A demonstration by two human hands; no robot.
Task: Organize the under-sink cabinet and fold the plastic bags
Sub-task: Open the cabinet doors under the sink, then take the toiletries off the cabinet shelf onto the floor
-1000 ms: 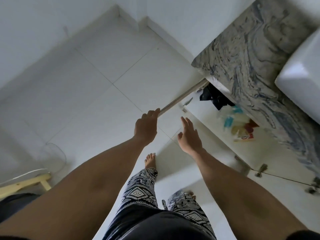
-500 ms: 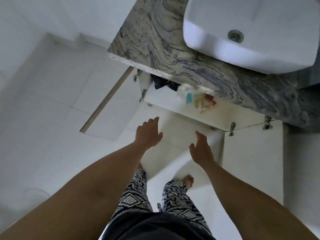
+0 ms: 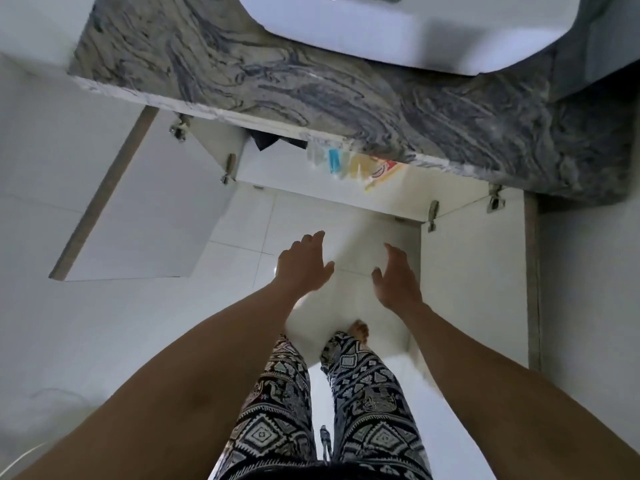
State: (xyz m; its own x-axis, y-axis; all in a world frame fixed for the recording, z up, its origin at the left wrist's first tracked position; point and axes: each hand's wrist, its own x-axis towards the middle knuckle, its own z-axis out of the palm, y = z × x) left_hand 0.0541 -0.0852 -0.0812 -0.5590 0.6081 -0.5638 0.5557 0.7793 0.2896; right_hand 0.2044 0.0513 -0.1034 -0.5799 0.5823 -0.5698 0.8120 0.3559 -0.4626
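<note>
I stand over the under-sink cabinet with both white doors swung open: the left door and the right door. On the cabinet floor, just under the counter edge, lie a dark plastic bag and colourful printed plastic bags; the counter hides most of them. My left hand and my right hand hover side by side in front of the opening, fingers relaxed, holding nothing.
A grey marbled countertop with a white basin overhangs the cabinet. Metal hinges stick out on both doors. White floor tiles stretch to the left, and my patterned trouser legs and a bare foot are below.
My left hand let go of the left door's edge, which now stands fully open. The view swung from the floor at the left to straight over the cabinet; both hands drew close together.
</note>
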